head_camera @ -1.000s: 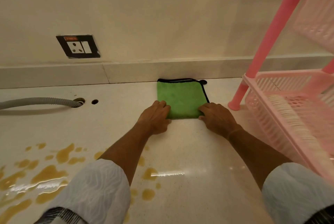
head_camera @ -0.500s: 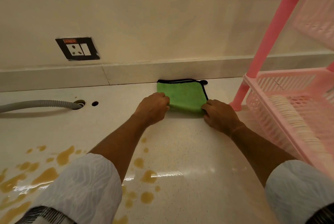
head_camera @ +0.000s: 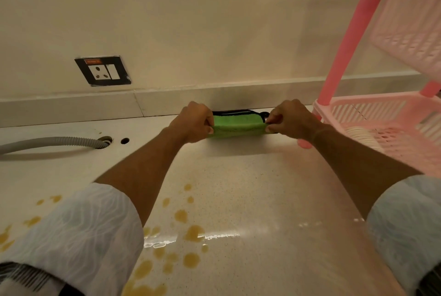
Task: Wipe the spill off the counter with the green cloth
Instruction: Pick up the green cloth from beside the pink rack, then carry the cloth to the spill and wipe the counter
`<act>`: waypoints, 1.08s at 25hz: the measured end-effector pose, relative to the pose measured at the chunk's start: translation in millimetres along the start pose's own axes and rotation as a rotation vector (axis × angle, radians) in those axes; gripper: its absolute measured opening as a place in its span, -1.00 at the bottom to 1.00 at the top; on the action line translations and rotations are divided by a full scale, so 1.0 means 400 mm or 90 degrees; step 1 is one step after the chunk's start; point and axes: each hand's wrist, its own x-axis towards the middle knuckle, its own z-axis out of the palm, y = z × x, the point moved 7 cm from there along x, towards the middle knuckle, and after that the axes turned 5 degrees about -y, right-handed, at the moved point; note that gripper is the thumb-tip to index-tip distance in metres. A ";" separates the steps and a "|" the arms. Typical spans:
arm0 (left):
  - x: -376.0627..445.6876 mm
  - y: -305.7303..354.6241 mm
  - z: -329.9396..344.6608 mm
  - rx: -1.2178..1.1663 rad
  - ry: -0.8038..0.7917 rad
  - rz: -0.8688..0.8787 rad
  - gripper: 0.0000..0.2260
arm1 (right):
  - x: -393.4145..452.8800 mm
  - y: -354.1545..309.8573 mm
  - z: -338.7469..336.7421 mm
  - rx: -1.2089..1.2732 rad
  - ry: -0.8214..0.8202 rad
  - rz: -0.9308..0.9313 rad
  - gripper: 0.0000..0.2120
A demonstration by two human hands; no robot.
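Note:
A green cloth (head_camera: pixel 237 126) with black trim lies at the back of the pale counter (head_camera: pixel 250 188), close to the wall. My left hand (head_camera: pixel 194 122) pinches its left near corner and my right hand (head_camera: pixel 287 117) pinches its right near corner. The near edge is lifted and folded back toward the wall, so only a narrow green band shows. A brown spill (head_camera: pixel 188 233) lies in blobs and drops on the near left part of the counter, partly hidden under my left sleeve.
A pink plastic rack (head_camera: pixel 386 114) holding white plates (head_camera: pixel 360 137) stands at the right, its leg near my right hand. A grey corrugated hose (head_camera: pixel 52 143) enters a counter hole at the left. A wall socket (head_camera: pixel 102 71) sits above.
Both hands gripped the cloth's near corners and raised them toward the wall, folding the flat cloth over itself. The view tilted slightly.

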 end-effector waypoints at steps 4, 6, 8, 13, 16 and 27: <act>0.002 -0.006 -0.098 -0.074 -0.024 -0.033 -0.88 | 0.032 -0.040 -0.076 0.038 -0.036 0.016 -0.86; -0.008 -0.012 -0.143 -0.106 -0.045 -0.054 -0.88 | 0.037 -0.067 -0.114 0.072 -0.050 0.029 -0.89; -0.025 -0.020 -0.182 -0.157 -0.060 -0.082 -0.88 | 0.037 -0.098 -0.142 0.113 -0.081 0.042 -0.90; -0.090 -0.025 -0.258 -0.244 -0.131 -0.143 -0.85 | 0.006 -0.184 -0.183 0.199 -0.198 0.092 -0.83; -0.140 -0.018 -0.292 -0.273 -0.166 -0.158 -0.89 | -0.024 -0.236 -0.191 0.220 -0.255 0.119 -0.80; -0.354 -0.024 -0.361 -0.285 -0.139 -0.249 -0.87 | -0.098 -0.404 -0.177 0.200 -0.241 0.093 -0.74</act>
